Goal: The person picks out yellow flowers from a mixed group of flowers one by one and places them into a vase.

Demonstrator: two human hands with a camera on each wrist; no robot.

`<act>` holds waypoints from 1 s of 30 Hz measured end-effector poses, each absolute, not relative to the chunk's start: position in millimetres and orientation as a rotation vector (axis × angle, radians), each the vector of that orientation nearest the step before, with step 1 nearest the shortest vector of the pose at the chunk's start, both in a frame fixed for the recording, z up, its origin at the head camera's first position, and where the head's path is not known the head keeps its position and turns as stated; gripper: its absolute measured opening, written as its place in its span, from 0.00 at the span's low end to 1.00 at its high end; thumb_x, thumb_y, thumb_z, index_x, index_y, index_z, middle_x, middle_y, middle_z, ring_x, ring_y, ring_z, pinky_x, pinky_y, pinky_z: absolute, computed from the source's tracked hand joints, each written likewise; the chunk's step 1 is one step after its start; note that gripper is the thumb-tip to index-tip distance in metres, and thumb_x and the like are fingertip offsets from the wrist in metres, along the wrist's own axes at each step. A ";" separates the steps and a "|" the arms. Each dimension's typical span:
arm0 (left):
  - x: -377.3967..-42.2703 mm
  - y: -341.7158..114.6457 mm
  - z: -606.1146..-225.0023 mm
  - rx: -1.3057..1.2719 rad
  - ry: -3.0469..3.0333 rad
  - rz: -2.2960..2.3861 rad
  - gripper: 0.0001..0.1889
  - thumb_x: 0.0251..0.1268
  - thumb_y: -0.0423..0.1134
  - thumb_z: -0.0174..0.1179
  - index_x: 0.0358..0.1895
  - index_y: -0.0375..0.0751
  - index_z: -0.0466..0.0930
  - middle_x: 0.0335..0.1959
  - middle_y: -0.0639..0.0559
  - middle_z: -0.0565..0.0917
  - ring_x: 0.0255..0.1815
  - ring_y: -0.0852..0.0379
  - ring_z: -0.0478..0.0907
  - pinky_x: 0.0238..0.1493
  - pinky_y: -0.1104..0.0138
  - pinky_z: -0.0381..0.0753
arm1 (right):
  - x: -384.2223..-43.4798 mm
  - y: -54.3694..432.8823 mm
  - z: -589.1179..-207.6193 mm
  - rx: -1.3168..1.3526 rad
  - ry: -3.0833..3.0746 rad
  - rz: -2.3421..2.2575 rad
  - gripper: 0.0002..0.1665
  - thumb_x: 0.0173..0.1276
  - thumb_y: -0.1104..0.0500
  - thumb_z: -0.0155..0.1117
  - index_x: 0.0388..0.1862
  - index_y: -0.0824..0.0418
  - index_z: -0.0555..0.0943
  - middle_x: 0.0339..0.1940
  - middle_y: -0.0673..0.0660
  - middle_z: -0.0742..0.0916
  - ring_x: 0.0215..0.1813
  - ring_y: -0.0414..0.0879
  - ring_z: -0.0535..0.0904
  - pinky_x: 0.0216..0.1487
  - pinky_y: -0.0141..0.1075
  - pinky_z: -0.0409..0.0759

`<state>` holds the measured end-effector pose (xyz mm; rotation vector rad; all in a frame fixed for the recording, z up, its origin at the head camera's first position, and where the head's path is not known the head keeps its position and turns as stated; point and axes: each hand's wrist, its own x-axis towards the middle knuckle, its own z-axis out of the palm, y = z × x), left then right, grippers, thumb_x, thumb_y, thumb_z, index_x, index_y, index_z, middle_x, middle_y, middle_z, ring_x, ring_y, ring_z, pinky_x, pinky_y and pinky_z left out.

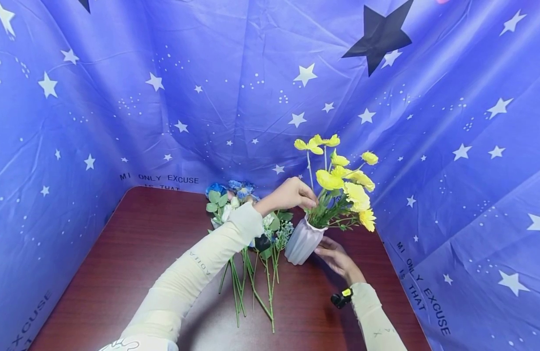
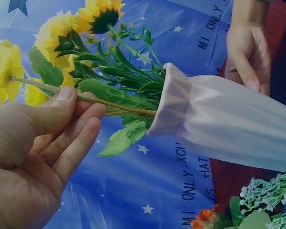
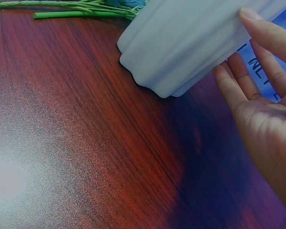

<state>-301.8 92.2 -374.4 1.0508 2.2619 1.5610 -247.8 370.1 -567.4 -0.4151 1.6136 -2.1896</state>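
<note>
A pale ribbed vase (image 1: 302,241) on the table holds yellow flowers (image 1: 356,195) with green leaves. Above its rim, my left hand (image 1: 292,196) pinches a thin flower stem (image 2: 119,106) between thumb and fingers, as the left wrist view shows. That stem's lower part runs into the vase mouth; inside the vase it is hidden. Low on the vase's right side, my right hand (image 1: 337,258) touches the wall with its fingertips. Its fingers are spread and only slightly bent in the right wrist view, the thumb (image 3: 252,15) lying against the vase.
Left of the vase lies a bunch of blue and white artificial flowers (image 1: 235,192), its green stems (image 1: 270,297) pointing toward me across the brown table (image 1: 151,243). An orange flower (image 2: 206,217) shows in the left wrist view. Blue star-patterned cloth (image 1: 235,97) surrounds the table's back and sides.
</note>
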 end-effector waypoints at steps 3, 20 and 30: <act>-301.7 92.5 -375.8 1.041 2.244 1.560 0.06 0.65 0.29 0.68 0.41 0.30 0.89 0.39 0.38 0.91 0.40 0.40 0.90 0.41 0.64 0.92 | -248.1 370.1 -567.7 -0.413 1.618 -2.189 0.32 0.71 0.83 0.42 0.57 0.53 0.78 0.54 0.50 0.86 0.57 0.39 0.83 0.63 0.29 0.82; -298.2 92.6 -373.4 1.037 2.230 1.400 0.07 0.64 0.27 0.68 0.42 0.27 0.89 0.40 0.36 0.91 0.38 0.47 0.91 0.39 0.69 0.91 | -247.8 370.3 -566.2 -0.392 1.613 -2.186 0.30 0.71 0.82 0.44 0.57 0.53 0.78 0.53 0.49 0.85 0.56 0.40 0.83 0.63 0.30 0.82; -299.5 94.2 -378.7 1.022 2.272 1.357 0.05 0.64 0.29 0.69 0.40 0.30 0.90 0.38 0.37 0.91 0.40 0.42 0.90 0.40 0.65 0.92 | -247.4 368.9 -564.7 -0.388 1.600 -2.196 0.30 0.71 0.82 0.43 0.56 0.54 0.78 0.52 0.50 0.86 0.55 0.40 0.83 0.62 0.29 0.83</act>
